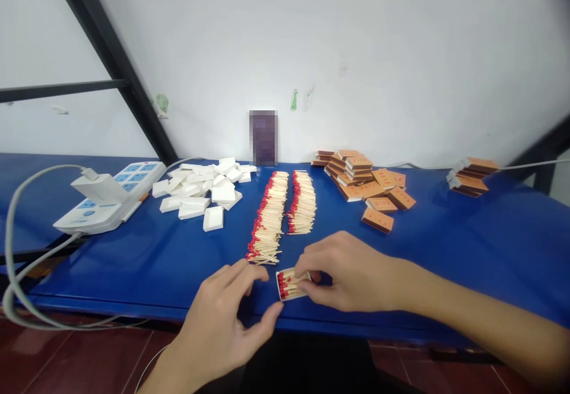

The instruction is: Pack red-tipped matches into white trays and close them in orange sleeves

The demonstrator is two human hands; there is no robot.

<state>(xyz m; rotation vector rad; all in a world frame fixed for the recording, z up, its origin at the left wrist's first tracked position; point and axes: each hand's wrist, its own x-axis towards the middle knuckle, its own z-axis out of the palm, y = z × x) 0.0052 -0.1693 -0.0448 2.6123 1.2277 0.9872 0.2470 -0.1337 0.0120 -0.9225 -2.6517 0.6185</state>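
Observation:
Near the table's front edge lies a white matchbox tray [285, 292] filled with red-tipped matches. My right hand [336, 272] is over its right side, thumb and fingers pinched on matches in the tray. At the tray's left, my left hand [236, 308] has thumb and fingers apart, the thumb tip by the tray's lower left corner, with nothing between them. Behind the hands run two rows of loose matches, a longer left row [269, 216] and a shorter right row [303, 203].
White empty trays [191, 189] are heaped at the left, beside a power strip [133, 180] with cables. Orange matchbox sleeves [371, 189] are piled right of centre; more boxes [472, 175] stand far right. A pixelated dark object [264, 137] leans on the wall.

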